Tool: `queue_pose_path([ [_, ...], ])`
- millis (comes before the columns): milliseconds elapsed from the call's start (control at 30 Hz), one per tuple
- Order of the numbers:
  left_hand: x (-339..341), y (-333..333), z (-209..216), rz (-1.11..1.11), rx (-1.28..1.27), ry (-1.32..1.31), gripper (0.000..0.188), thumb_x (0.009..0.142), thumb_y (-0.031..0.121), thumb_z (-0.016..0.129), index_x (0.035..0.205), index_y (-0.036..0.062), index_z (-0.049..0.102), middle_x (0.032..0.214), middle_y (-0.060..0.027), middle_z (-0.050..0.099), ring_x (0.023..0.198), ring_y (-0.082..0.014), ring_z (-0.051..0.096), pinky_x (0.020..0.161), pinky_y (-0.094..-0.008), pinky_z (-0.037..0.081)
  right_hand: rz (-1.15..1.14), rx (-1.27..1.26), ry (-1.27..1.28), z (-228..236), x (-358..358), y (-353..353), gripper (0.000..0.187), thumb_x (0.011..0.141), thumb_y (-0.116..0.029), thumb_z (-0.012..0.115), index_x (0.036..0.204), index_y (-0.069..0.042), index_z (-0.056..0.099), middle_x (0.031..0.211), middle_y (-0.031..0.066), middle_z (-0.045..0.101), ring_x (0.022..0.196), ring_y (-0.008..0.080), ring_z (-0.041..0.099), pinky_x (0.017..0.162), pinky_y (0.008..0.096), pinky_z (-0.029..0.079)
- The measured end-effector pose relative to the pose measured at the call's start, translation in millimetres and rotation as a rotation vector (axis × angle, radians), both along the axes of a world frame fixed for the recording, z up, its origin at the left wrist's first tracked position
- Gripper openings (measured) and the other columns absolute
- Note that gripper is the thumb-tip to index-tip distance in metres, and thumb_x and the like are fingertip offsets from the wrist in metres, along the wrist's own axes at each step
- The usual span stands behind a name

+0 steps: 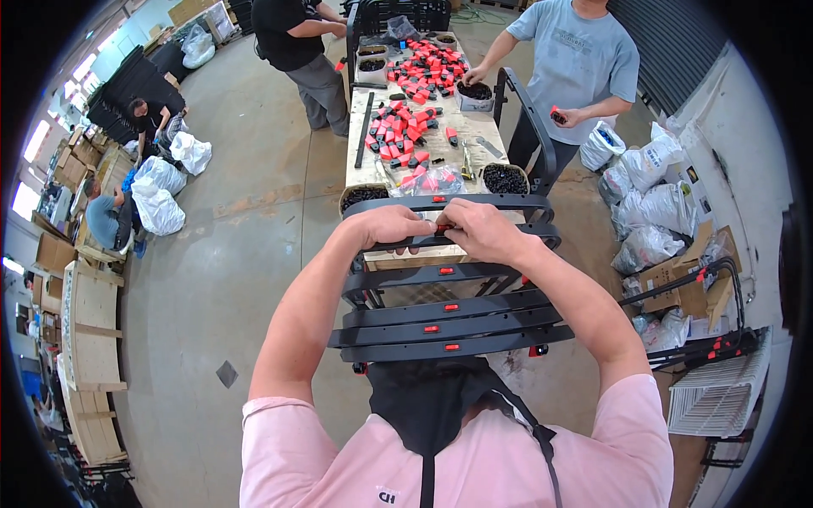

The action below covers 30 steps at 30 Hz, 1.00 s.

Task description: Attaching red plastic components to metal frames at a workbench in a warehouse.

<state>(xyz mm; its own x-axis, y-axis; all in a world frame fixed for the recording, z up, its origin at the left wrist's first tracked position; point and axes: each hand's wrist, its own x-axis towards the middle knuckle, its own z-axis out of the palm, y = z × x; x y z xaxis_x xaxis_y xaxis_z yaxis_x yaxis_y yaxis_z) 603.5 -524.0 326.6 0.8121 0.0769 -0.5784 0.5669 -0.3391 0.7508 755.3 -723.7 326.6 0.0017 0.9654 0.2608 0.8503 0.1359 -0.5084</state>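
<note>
Several black frames stand in a row in front of me, each with a small red piece set in the middle of its bar. My left hand [389,227] is closed round the second black bar [532,240] from the table, thumb on top and fingertips showing below. On the same bar, my right hand [483,229] pinches at a small red piece [442,229], mostly covered by the fingers. Just beyond lies another bar [406,204] with its own red piece [439,199]. Nearer to me, more bars [381,315] run side by side.
Red and black plastic parts [402,131] are heaped on a wooden table [487,127], among tubs of small black pieces [506,179]. One person [580,68] reaches into a tub at the right; another [296,51] stands at the left. White sacks [656,199] and cartons line the right wall.
</note>
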Motion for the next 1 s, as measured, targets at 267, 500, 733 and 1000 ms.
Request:
queue_pose_path([
  [267, 5, -2, -2, -0.031, 0.061, 0.017, 0.06, 0.102, 0.059, 0.066, 0.11, 0.0011, 0.08, 0.088, -0.0055, 0.075, 0.066, -0.0145, 0.061, 0.062, -0.0335, 0.05, 0.0, -0.04, -0.131, 3, -1, -1, 0.013, 0.09, -0.004, 0.072, 0.101, -0.001, 0.064, 0.103, 0.0173, 0.068, 0.101, 0.0404, 0.07, 0.086, 0.0509, 0.056],
  [500, 7, 1, -5, -0.011, -0.085, 0.07, 0.051, 0.103, 0.053, 0.071, 0.107, 0.002, 0.078, 0.086, -0.0062, 0.075, 0.062, -0.0138, 0.061, 0.057, -0.0317, 0.051, -0.004, -0.106, -0.124, 8, -1, 5, 0.013, 0.09, -0.005, 0.072, 0.101, -0.001, 0.067, 0.104, 0.0169, 0.069, 0.102, 0.0392, 0.07, 0.088, 0.0499, 0.056],
  [733, 12, 2, -5, 0.051, -0.156, 0.131, 0.047, 0.102, 0.051, 0.075, 0.102, 0.0037, 0.077, 0.08, -0.0049, 0.07, 0.06, -0.0136, 0.06, 0.054, -0.0309, 0.048, -0.222, -0.56, 0.201, 24, 22, 10, 0.037, 0.102, -0.03, 0.07, 0.125, -0.002, 0.076, 0.107, 0.0131, 0.077, 0.097, 0.0256, 0.073, 0.086, 0.0399, 0.057],
  [1000, 18, 6, -4, 0.057, -0.257, 0.202, 0.042, 0.103, 0.047, 0.076, 0.104, 0.0044, 0.077, 0.081, -0.0051, 0.071, 0.061, -0.0125, 0.059, 0.054, -0.0303, 0.046, -0.258, -0.869, 0.548, 0, 42, 15, 0.061, 0.104, -0.055, 0.07, 0.123, 0.002, 0.079, 0.105, 0.0088, 0.079, 0.092, 0.0155, 0.069, 0.087, 0.0348, 0.055],
])
